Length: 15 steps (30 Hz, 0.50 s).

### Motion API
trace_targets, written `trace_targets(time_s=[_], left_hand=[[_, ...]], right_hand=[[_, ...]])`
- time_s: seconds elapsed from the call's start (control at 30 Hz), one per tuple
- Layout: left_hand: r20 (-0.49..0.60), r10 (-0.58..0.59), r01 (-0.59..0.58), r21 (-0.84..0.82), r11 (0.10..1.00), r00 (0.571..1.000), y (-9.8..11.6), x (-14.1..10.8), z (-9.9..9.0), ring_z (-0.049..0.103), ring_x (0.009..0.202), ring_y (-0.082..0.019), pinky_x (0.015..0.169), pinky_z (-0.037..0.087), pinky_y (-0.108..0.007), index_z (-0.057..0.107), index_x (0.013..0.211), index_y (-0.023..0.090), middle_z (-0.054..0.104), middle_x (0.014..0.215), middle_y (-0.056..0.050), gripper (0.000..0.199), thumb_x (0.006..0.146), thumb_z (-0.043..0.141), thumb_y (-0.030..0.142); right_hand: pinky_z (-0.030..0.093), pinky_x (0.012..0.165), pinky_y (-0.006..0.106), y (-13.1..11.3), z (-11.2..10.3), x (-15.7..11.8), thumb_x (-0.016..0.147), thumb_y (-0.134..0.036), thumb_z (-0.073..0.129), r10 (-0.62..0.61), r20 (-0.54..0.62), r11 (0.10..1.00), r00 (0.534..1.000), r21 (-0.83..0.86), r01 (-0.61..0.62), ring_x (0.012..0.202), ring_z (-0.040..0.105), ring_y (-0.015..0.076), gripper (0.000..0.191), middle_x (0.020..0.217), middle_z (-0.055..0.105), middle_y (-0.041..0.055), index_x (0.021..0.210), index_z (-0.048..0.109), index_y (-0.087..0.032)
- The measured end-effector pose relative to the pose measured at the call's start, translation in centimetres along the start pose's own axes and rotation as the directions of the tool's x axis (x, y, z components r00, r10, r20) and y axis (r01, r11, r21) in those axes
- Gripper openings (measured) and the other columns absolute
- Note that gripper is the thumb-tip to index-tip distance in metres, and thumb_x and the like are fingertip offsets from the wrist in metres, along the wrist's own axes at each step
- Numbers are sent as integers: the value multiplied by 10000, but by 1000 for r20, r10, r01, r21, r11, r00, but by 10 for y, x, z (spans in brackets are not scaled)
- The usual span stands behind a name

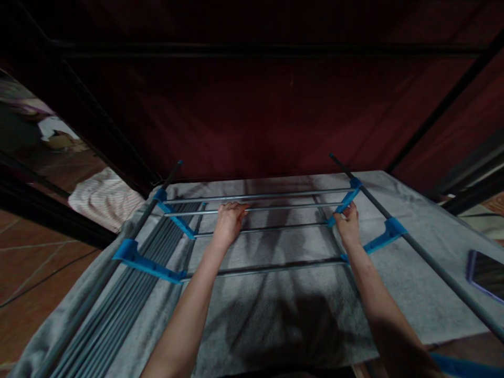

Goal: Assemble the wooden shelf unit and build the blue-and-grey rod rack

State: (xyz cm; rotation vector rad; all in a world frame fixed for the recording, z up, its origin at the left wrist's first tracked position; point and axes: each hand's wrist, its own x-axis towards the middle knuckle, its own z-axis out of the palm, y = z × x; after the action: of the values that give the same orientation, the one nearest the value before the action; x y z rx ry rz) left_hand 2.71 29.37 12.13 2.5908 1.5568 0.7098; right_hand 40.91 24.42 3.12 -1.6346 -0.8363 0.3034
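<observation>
A rack frame of grey metal tubes [433, 270] and blue plastic brackets [153, 266] lies on a grey cloth. Thin crossbars run between the left and right brackets. My left hand [229, 220] is closed around one crossbar [291, 208], left of its middle. At the right end of that bar, my right hand [347, 223] pinches the upper right blue bracket [352, 197]; its fingers partly hide the joint. A lower crossbar [275, 268] spans the two nearer brackets.
Several loose grey tubes [129, 299] lie side by side on the grey cloth [417, 310] at left. A phone [487, 274] rests at the right edge. A dark red panel [252, 121] stands behind. Striped fabric [106, 197] lies on the tiled floor [35, 268].
</observation>
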Motion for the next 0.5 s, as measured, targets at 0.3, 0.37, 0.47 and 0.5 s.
trace_targets(time_s=[0.3, 0.37, 0.47, 0.5], left_hand=[[-17, 26, -26, 1, 1000, 1000, 0, 2, -3, 653, 1005, -270, 890, 431, -405, 727, 1154, 214, 752, 1041, -105, 307, 955, 495, 238], [-17, 28, -28, 7, 1000, 999, -1, 2, 0, 656, 1000, -270, 884, 429, -404, 730, 1143, 215, 752, 1041, -106, 309, 956, 485, 238], [-22, 29, -28, 17, 999, 999, -4, -1, 5, 656, 982, -272, 872, 427, -405, 730, 1134, 213, 750, 1050, -106, 315, 954, 474, 238], [-24, 29, -29, 25, 999, 999, -5, -2, 6, 655, 981, -273, 872, 425, -406, 729, 1138, 215, 750, 1051, -105, 316, 953, 473, 240]], right_hand=[[454, 988, 411, 3, 2, 0, 706, -377, 610, -32, 4, 999, 999, -15, 32, 1114, 548, 237, 739, 1190, 531, 58, 1422, 456, -272], [465, 983, 422, 4, 3, 1, 713, -374, 601, -43, 7, 999, 999, -14, 43, 1115, 546, 238, 755, 1203, 528, 64, 1441, 430, -270], [473, 978, 439, 5, 4, 0, 724, -370, 582, -41, 11, 999, 999, -30, 41, 1136, 536, 246, 761, 1224, 521, 74, 1458, 405, -270], [475, 977, 439, 5, 4, -1, 728, -368, 573, -44, 25, 999, 999, -29, 45, 1149, 530, 247, 756, 1234, 518, 76, 1458, 403, -272]])
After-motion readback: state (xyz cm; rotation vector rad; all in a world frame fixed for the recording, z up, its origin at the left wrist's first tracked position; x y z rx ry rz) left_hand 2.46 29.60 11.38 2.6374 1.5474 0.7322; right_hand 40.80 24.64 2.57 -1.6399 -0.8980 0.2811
